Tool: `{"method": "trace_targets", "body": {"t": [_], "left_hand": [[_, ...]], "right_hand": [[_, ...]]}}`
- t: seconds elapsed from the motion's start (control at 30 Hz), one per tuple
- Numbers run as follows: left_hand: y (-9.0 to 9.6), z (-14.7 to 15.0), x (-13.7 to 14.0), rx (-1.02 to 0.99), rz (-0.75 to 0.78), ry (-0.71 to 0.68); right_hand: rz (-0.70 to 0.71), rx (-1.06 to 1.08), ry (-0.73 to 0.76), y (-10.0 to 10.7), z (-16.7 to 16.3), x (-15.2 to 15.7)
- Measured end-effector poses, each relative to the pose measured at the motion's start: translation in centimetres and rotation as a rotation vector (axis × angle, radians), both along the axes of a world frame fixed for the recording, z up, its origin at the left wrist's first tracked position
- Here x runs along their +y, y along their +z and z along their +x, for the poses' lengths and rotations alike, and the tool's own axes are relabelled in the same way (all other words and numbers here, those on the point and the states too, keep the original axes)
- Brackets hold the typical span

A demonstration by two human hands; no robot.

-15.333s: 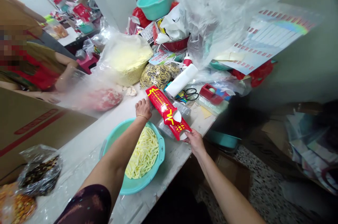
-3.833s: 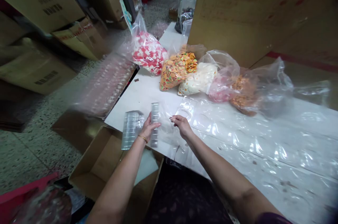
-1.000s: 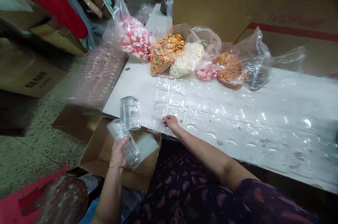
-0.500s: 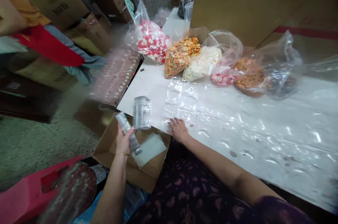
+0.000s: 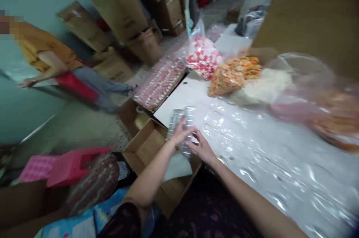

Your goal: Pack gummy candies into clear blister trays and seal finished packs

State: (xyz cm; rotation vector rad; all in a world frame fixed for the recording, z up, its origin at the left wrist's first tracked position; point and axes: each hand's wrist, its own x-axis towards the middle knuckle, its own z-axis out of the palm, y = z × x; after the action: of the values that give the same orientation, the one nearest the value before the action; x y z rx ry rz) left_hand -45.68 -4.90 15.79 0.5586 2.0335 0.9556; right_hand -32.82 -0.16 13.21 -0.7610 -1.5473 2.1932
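Left hand [image 5: 177, 134] clasps a clear tray stack [image 5: 190, 115], long axis running away from the body, far end poking out beyond the fingers! Right hand [image 5: 204, 150] sits just right of that grip, at the stack's right edge, thumb and forefinger curled; whether they pinch anything, I can't tell. Just left of the grip, a second stack [image 5: 173, 118] on the white table [image 5: 193, 90]; bodyward, an open carton [image 5: 140, 152].
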Motion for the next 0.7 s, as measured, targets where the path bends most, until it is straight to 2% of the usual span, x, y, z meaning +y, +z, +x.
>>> {"method": "trace_targets", "body": {"t": [0.07, 0.13, 0.17, 0.23, 0.3, 0.33, 0.4, 0.5, 0.6, 0.7], "left_hand": [[-0.4, 0.4, 0.4, -0.056, 0.037, -0.015], [-1.0, -0.7, 0.2, 0.031, 0.053, 0.02], [-1.3, -1.6, -0.3, 0.123, 0.013, 0.057], [-2.4, -3.3, -1.5, 0.311, -0.161, 0.14], [-3.9, -4.5, -3.1, 0.392, -0.331, 0.153], [-4.8, -4.8, -3.8, 0.375, -0.362, 0.126], [-6.6, -4.9, -4.9, 0.279, -0.302, 0.06], [-8.5, -4.6, -5.7, 0.15, -0.143, 0.088], [-8.9, -4.9, -5.8, 0.118, -0.079, 0.1], [-8.6, -5.6, -5.9, 0.12, -0.095, 0.087]], "right_hand": [[-0.002, 0.019, -0.075, 0.2, -1.5, 0.0], [-0.053, 0.008, -0.12, -0.6, -2.4, 0.3], [-0.097, -0.013, -0.132, -1.3, -2.7, 0.5], [-0.165, -0.079, -0.156, -2.8, -3.2, 1.0], [-0.144, -0.203, -0.2, -4.1, -3.6, 1.5], [-0.109, -0.273, -0.216, -4.5, -3.7, 1.6], [-0.028, -0.396, -0.212, -5.3, -4.2, 1.6], [0.071, -0.49, -0.144, -6.5, -5.7, 1.1], [0.086, -0.509, -0.056, -8.0, -7.6, 0.7], [0.048, -0.475, -0.003, -8.9, -8.8, 0.4]]}}
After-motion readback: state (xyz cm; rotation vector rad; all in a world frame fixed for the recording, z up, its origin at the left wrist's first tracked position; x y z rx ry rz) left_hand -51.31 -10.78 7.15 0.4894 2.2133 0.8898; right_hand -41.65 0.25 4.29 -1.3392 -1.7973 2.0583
